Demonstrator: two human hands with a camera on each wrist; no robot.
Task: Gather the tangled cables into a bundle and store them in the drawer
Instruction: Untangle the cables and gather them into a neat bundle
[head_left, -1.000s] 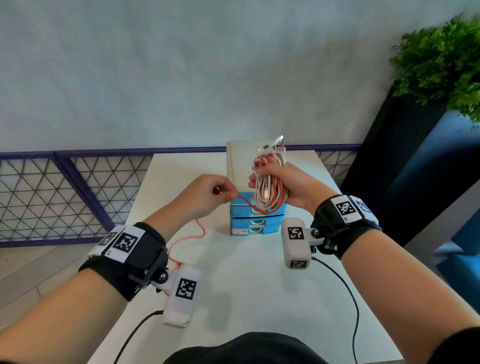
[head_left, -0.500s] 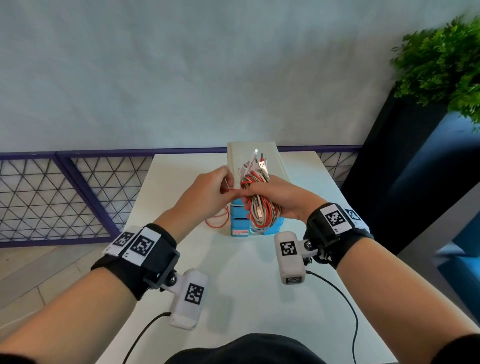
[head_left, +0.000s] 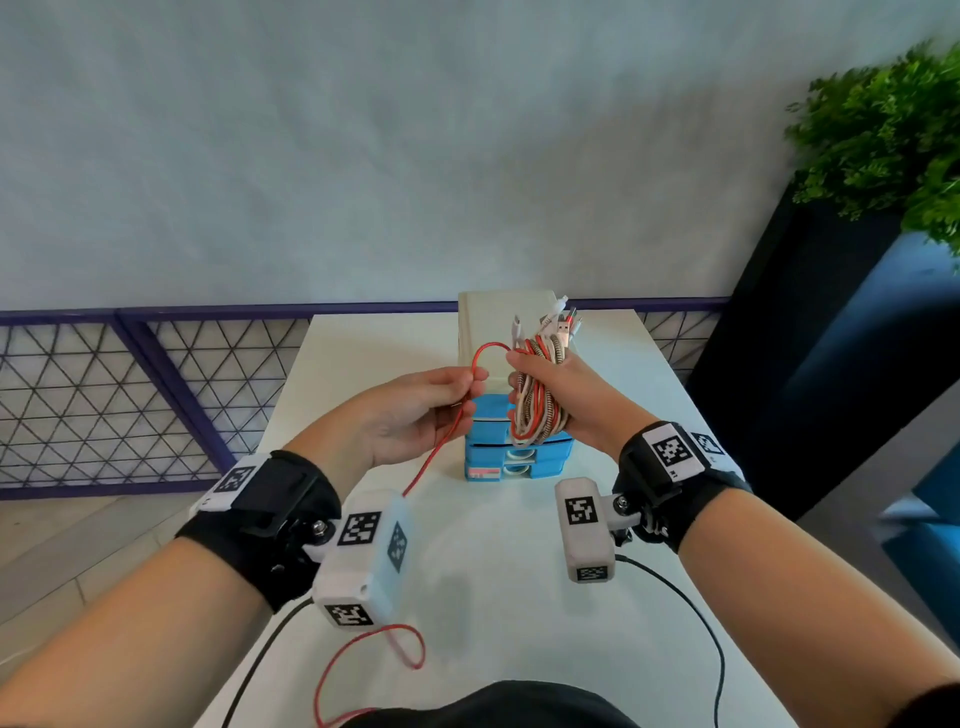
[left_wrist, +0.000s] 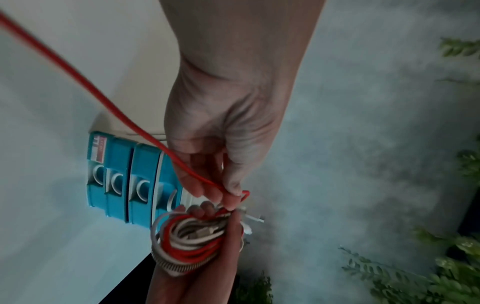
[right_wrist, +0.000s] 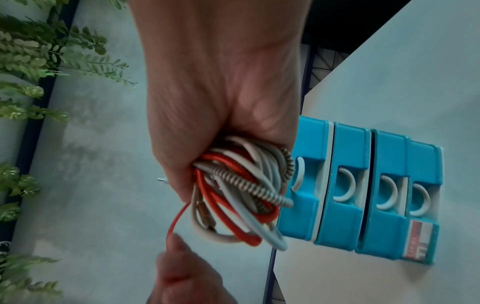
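One coiled bundle of cables (head_left: 535, 395), red, white and braided, gripped in the right hand (head_left: 558, 397) above the drawer unit (head_left: 511, 457) near the bench's far edge. Left hand (head_left: 415, 410) pinches the loose red cable (head_left: 441, 447). Light, limp, springy; best clasped mid-coil.

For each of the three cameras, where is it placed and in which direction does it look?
Head: worn on the head, facing forward and down at the white table; both forearms show, left hand pinching the red cable, right hand gripping the cable bundle.
Left wrist: looks along the left hand to its fingertips on the red cable.
Right wrist: looks along the right hand at the cable bundle.
All three views show the blue drawer unit.
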